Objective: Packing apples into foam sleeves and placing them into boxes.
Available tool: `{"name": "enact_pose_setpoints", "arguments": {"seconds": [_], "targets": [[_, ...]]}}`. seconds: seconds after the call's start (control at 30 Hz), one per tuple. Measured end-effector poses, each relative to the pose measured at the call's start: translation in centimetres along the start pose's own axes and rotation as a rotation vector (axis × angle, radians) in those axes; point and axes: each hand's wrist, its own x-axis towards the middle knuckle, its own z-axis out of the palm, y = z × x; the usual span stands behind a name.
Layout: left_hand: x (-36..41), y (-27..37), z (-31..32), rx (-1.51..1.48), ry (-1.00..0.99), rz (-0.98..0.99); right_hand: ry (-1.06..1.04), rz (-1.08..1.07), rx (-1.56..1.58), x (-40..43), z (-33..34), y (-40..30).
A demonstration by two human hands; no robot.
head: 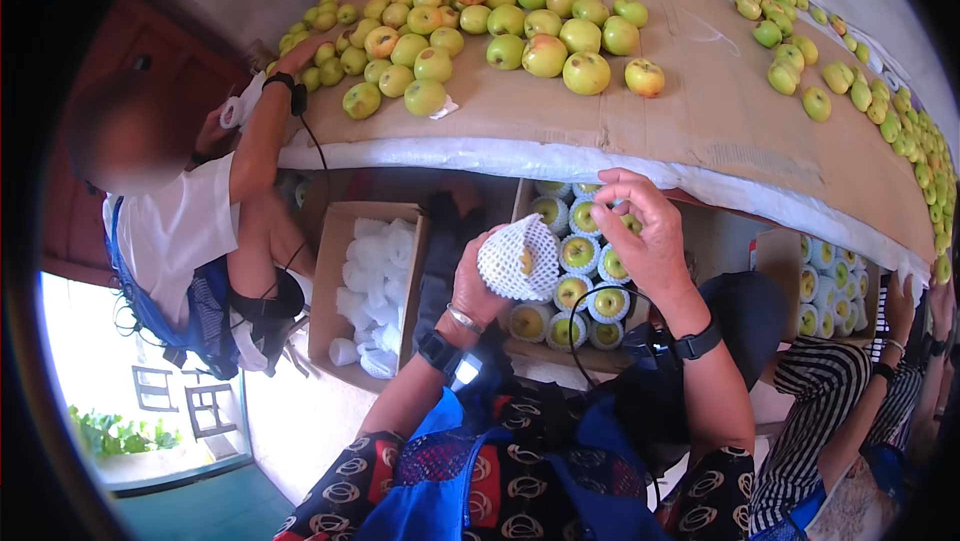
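Observation:
My left hand (477,278) holds an apple wrapped in a white foam net sleeve (520,260). A bit of the apple shows through the sleeve's open end. To the right of it my right hand (640,230) is raised with its fingers apart and holds nothing. Beneath both hands stands a cardboard box (523,200) packed with rows of sleeved green apples (580,250). My forearms and hands hide part of that box.
Left of my knees, a cardboard box (321,301) holds loose foam net sleeves (371,263). Bare apples (544,55) lie on the cardboard-covered table (675,113). A co-worker (187,196) sits at left, another person's striped clothing (817,391) shows at right, near a second box of sleeved apples (829,278).

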Motion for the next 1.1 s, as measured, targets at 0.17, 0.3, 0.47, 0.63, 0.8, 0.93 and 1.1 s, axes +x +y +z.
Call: {"name": "enact_pose_setpoints", "arguments": {"seconds": [0.17,0.3,0.47,0.63,0.8,0.93,1.1], "targets": [[-0.4,0.1,0.4,-0.016,0.013,-0.003,-0.279,-0.058,-0.152,-2.1,2.1,1.1],[-0.6,-0.2,1.0,0.008,0.049,-0.022,-0.31,-0.099,-0.237,-3.1,3.7,2.2],[-0.6,-0.3,0.6,0.086,0.088,0.054,-0.322,0.015,-0.167,-3.1,4.3,2.7],[-0.5,-0.7,-0.2,0.209,0.13,0.175,-0.339,-0.035,-0.15,-2.8,5.0,2.7],[-0.5,-1.9,-0.2,0.368,0.197,0.27,-0.35,-0.062,-0.203,-2.8,5.5,2.4],[-0.7,-2.3,0.2,0.457,0.172,0.333,-0.356,-0.055,-0.298,-2.8,5.6,2.3],[-1.2,-1.0,0.3,0.714,0.151,0.319,-0.439,-0.12,-0.538,-2.5,5.4,2.2]]}}
